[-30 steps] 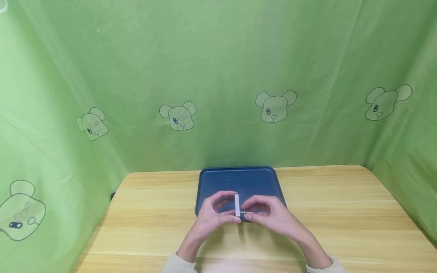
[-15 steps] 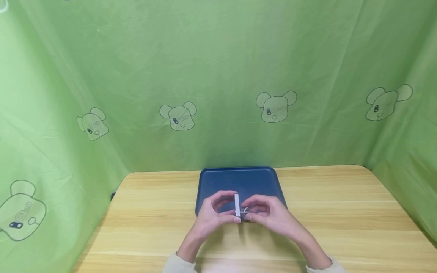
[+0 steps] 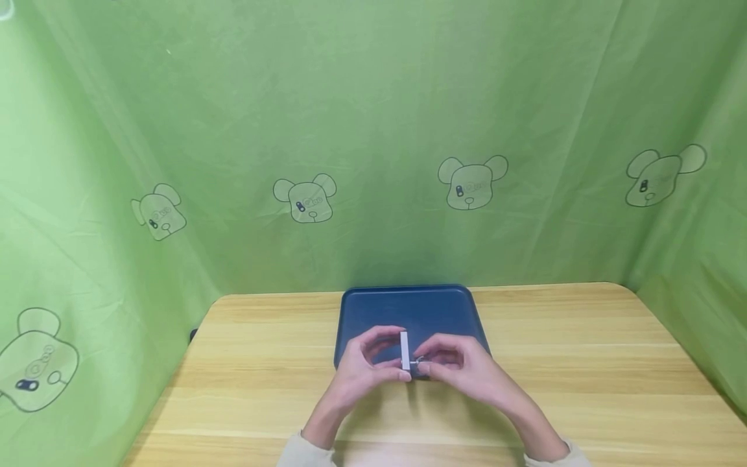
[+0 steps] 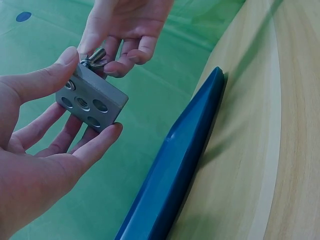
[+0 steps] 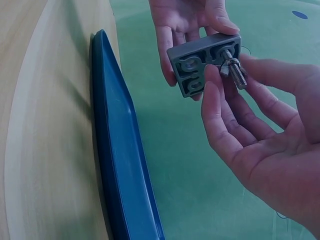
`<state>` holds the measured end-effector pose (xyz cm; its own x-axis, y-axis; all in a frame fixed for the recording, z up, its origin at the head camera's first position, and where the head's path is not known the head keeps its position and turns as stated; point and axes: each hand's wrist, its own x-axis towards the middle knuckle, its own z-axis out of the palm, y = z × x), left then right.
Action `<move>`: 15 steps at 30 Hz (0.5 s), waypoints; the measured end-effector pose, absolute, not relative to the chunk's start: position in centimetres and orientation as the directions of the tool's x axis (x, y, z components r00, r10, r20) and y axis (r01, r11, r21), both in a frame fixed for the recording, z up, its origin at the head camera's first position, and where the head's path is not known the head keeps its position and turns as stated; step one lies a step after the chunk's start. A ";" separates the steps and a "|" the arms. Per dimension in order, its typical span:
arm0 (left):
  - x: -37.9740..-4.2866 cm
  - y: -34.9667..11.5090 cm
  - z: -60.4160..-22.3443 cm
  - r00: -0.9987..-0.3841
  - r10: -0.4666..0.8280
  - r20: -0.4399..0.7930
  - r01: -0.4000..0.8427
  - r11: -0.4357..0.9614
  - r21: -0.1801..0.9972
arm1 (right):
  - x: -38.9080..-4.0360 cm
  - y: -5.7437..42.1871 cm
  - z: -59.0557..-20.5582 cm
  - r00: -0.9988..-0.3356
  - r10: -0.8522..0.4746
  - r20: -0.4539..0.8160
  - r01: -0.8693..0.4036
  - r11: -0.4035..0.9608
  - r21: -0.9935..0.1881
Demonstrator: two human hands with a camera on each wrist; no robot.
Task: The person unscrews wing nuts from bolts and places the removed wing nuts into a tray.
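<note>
Your left hand pinches the gray block in midair, your right hand pinches the wing nut on its bolt, and both hide part of the blue tray by the green curtain

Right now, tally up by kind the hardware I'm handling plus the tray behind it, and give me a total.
Grey metal block with holes: 1
Threaded bolt: 1
Wing nut: 1
Blue tray: 1
Total: 4
</note>
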<state>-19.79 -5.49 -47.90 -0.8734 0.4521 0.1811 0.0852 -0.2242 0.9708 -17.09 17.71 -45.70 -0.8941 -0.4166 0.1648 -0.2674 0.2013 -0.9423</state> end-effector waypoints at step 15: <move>-19.8 -5.4 -47.9 -0.872 0.454 0.183 0.086 -0.225 0.971 | -17.2 18.0 -45.9 -0.885 -0.422 0.196 -0.294 0.182 -0.938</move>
